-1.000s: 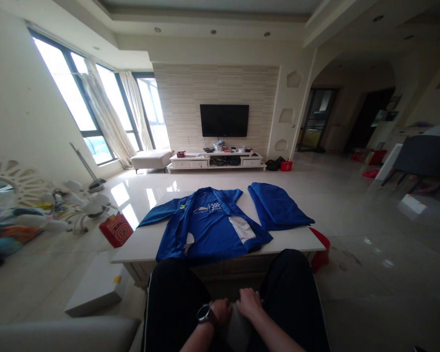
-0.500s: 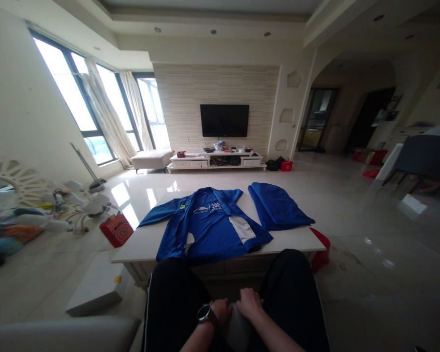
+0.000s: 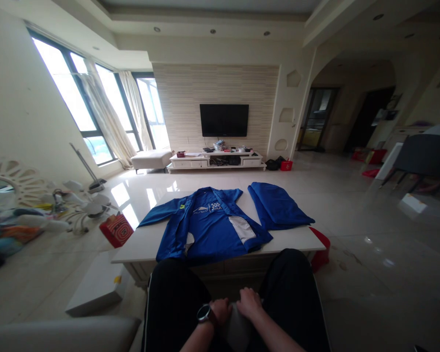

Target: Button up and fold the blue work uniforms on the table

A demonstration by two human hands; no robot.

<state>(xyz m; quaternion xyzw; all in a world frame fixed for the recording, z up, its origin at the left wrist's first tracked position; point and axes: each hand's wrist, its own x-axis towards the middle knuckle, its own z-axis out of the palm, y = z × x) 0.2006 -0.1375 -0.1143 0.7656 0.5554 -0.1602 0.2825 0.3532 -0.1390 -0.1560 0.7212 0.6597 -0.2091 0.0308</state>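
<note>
Low between my knees, my left hand (image 3: 221,310) rests at the front of a pale grey seat (image 3: 237,326), fingers curled and partly hidden. A dark round watch (image 3: 204,313) is on that wrist. My right hand (image 3: 250,302) lies beside it, closed too, its fingers bent down over the front of the seat. What either hand holds, if anything, is hidden. Beyond my knees a blue jacket (image 3: 214,230) lies spread open on a white coffee table (image 3: 139,244), its lining and a pale patch showing. To its right lies a folded blue garment (image 3: 278,205). Neither hand touches the clothes.
A white box (image 3: 95,288) and a red patterned box (image 3: 116,230) stand on the floor left of the table. A red stool (image 3: 320,249) shows at its right end. Farther off are a TV cabinet (image 3: 216,160), a television (image 3: 224,120) and a dark chair (image 3: 425,154).
</note>
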